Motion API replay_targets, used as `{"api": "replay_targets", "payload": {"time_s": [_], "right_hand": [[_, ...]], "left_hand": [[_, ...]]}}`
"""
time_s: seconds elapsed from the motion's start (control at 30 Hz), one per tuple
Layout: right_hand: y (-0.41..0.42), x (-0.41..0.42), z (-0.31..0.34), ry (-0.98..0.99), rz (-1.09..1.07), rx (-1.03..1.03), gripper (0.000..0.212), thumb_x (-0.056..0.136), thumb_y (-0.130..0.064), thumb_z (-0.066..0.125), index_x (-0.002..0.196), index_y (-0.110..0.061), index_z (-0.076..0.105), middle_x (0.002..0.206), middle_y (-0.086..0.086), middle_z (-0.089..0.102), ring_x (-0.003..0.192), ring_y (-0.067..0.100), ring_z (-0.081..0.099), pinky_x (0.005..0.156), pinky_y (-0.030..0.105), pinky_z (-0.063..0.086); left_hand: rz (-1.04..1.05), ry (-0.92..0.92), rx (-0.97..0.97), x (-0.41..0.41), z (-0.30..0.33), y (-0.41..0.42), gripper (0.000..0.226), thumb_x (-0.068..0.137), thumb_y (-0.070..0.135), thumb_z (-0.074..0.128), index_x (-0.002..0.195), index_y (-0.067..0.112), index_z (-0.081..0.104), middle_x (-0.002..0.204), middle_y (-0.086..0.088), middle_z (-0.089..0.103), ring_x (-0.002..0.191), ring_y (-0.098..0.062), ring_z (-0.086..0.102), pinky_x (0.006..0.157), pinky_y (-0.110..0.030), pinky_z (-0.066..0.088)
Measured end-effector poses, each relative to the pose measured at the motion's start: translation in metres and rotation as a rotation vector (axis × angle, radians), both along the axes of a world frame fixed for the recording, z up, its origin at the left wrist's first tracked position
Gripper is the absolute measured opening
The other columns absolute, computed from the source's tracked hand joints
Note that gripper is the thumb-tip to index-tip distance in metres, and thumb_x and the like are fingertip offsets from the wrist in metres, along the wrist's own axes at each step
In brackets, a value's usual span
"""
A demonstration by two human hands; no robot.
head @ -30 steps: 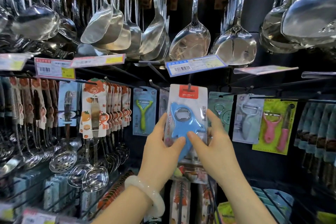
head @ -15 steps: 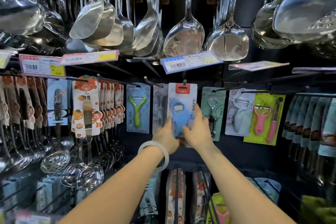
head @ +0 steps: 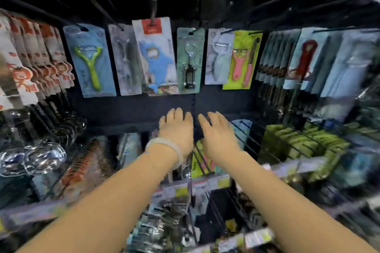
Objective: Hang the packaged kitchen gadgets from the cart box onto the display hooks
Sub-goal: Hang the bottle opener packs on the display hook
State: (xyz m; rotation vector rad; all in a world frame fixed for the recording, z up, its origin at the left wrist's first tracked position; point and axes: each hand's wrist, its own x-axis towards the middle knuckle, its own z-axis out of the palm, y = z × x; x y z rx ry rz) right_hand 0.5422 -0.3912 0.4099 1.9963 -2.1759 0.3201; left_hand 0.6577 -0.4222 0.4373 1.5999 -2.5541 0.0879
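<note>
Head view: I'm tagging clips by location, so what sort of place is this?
Most likely a shop's kitchenware aisle: carded gadgets such as a green peeler and a blue opener pack hang on hooks, with shelf-edge price tags below.

Two hands: left hand (head: 176,129), right hand (head: 218,133), one blue opener pack (head: 155,55), one bracelet (head: 166,146)

I see the blue bottle opener pack (head: 156,55) hanging on its display hook (head: 153,11), between other carded gadgets. My left hand (head: 176,129) and right hand (head: 218,133) hover below it, empty, fingers relaxed.
</note>
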Motion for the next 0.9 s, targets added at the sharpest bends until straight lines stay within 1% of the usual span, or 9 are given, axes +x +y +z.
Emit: {"api": "replay_targets", "payload": {"time_s": [0.1, 0.2, 0.23, 0.37, 0.63, 0.7, 0.77, 0.8, 0.9], "right_hand": [[0.033, -0.022, -0.011, 0.033, -0.051, -0.02, 0.072, 0.089, -0.024, 0.057, 0.148, -0.011, 0.017, 0.153, 0.017, 0.018, 0.143, 0.034, 0.013, 0.113, 0.045, 0.016], [0.063, -0.047, -0.027, 0.037, -0.121, -0.089, 0.073, 0.064, -0.017, 0.081, 0.128, -0.001, 0.051, 0.13, 0.028, 0.05, 0.125, 0.045, 0.045, 0.098, 0.05, 0.041], [0.074, -0.058, -0.033, 0.005, -0.144, -0.115, 0.071, 0.062, -0.014, 0.081, 0.126, -0.001, 0.054, 0.127, 0.028, 0.052, 0.124, 0.046, 0.046, 0.097, 0.052, 0.041], [0.126, -0.106, -0.058, -0.007, -0.227, -0.028, 0.07, 0.089, -0.02, 0.057, 0.147, -0.013, 0.02, 0.152, 0.016, 0.021, 0.143, 0.034, 0.013, 0.114, 0.045, 0.017], [0.251, -0.204, -0.102, -0.04, -0.431, 0.141, 0.072, 0.09, -0.021, 0.058, 0.148, -0.013, 0.017, 0.151, 0.016, 0.022, 0.142, 0.033, 0.015, 0.113, 0.046, 0.021], [0.281, -0.226, -0.118, -0.06, -0.459, 0.15, 0.072, 0.082, -0.019, 0.067, 0.143, -0.009, 0.032, 0.142, 0.02, 0.036, 0.136, 0.037, 0.031, 0.107, 0.047, 0.032], [0.311, -0.251, -0.134, -0.063, -0.521, 0.132, 0.073, 0.062, -0.022, 0.082, 0.127, -0.006, 0.053, 0.119, 0.021, 0.057, 0.113, 0.039, 0.054, 0.088, 0.045, 0.049], [0.325, -0.263, -0.142, -0.061, -0.545, 0.144, 0.073, 0.062, -0.023, 0.082, 0.127, -0.007, 0.053, 0.118, 0.02, 0.056, 0.111, 0.038, 0.055, 0.087, 0.043, 0.049], [0.37, -0.291, -0.169, -0.144, -0.579, 0.24, 0.067, 0.087, -0.022, 0.059, 0.145, -0.012, 0.025, 0.142, 0.017, 0.033, 0.134, 0.035, 0.029, 0.105, 0.044, 0.03]], "left_hand": [[-0.12, 0.002, -0.044, -0.031, -0.011, 0.025, 0.069, 0.092, 0.029, 0.054, 0.148, 0.012, 0.017, 0.156, -0.014, 0.013, 0.145, -0.031, 0.008, 0.115, -0.046, 0.014], [-0.218, -0.013, -0.047, -0.063, -0.023, 0.052, 0.064, 0.091, 0.029, 0.056, 0.145, 0.013, 0.025, 0.154, -0.015, 0.017, 0.143, -0.032, 0.012, 0.114, -0.046, 0.016], [-0.243, -0.017, -0.047, -0.074, -0.027, 0.062, 0.064, 0.09, 0.031, 0.057, 0.144, 0.014, 0.026, 0.152, -0.014, 0.02, 0.142, -0.032, 0.015, 0.113, -0.045, 0.018], [-0.336, -0.057, -0.041, -0.12, -0.051, 0.104, 0.07, 0.089, 0.03, 0.057, 0.146, 0.014, 0.02, 0.149, -0.012, 0.024, 0.14, -0.032, 0.019, 0.111, -0.044, 0.022], [-0.52, -0.144, 0.085, -0.228, -0.112, 0.211, 0.064, 0.092, 0.031, 0.053, 0.145, 0.013, 0.023, 0.148, -0.012, 0.025, 0.14, -0.032, 0.018, 0.112, -0.043, 0.022], [-0.542, -0.159, 0.127, -0.256, -0.128, 0.237, 0.061, 0.092, 0.028, 0.053, 0.144, 0.014, 0.024, 0.147, -0.012, 0.027, 0.139, -0.032, 0.019, 0.112, -0.043, 0.023], [-0.564, -0.179, 0.172, -0.282, -0.143, 0.262, 0.06, 0.092, 0.026, 0.053, 0.144, 0.014, 0.025, 0.145, -0.012, 0.028, 0.138, -0.032, 0.021, 0.111, -0.044, 0.024], [-0.578, -0.197, 0.194, -0.294, -0.15, 0.273, 0.06, 0.092, 0.025, 0.054, 0.144, 0.014, 0.025, 0.146, -0.013, 0.028, 0.138, -0.033, 0.021, 0.112, -0.045, 0.024], [-0.613, -0.235, 0.235, -0.328, -0.171, 0.304, 0.066, 0.091, 0.028, 0.056, 0.145, 0.014, 0.022, 0.147, -0.014, 0.026, 0.138, -0.035, 0.021, 0.112, -0.048, 0.024]]}}
